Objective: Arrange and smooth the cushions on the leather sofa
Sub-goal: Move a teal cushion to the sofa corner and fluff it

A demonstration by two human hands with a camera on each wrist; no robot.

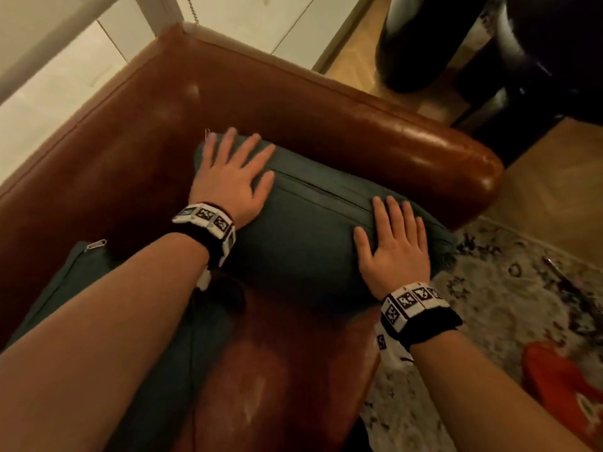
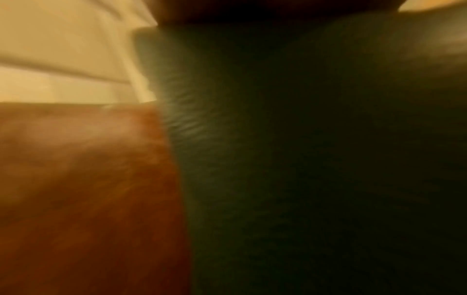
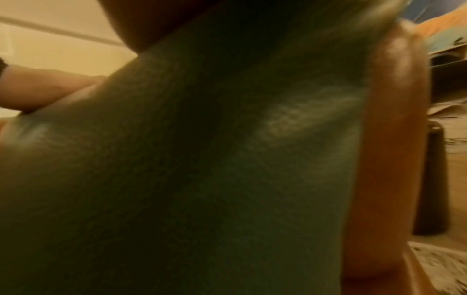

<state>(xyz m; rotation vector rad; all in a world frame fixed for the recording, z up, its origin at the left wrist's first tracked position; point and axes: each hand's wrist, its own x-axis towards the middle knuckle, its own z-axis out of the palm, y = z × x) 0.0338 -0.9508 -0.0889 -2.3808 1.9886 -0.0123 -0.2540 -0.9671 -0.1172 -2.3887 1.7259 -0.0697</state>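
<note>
**Both palms flat on the green cushion**

A dark green cushion sits in the corner of the brown leather sofa, leaning against the armrest, with its zipper seam running along the upper side. The left hand lies flat on the cushion's far left end, fingers straight and spread, gripping nothing. The right hand lies flat on the cushion's right end, fingers straight and close together, also holding nothing. Each wrist wears a black band with black-and-white marker tiles.

A second green cushion lies on the seat under the left forearm, its zipper pull showing at the upper corner.

Both wrist views are blurred and mostly filled with green fabric beside brown leather. A patterned rug covers the floor to the right of the sofa, with something red lying on it.
</note>
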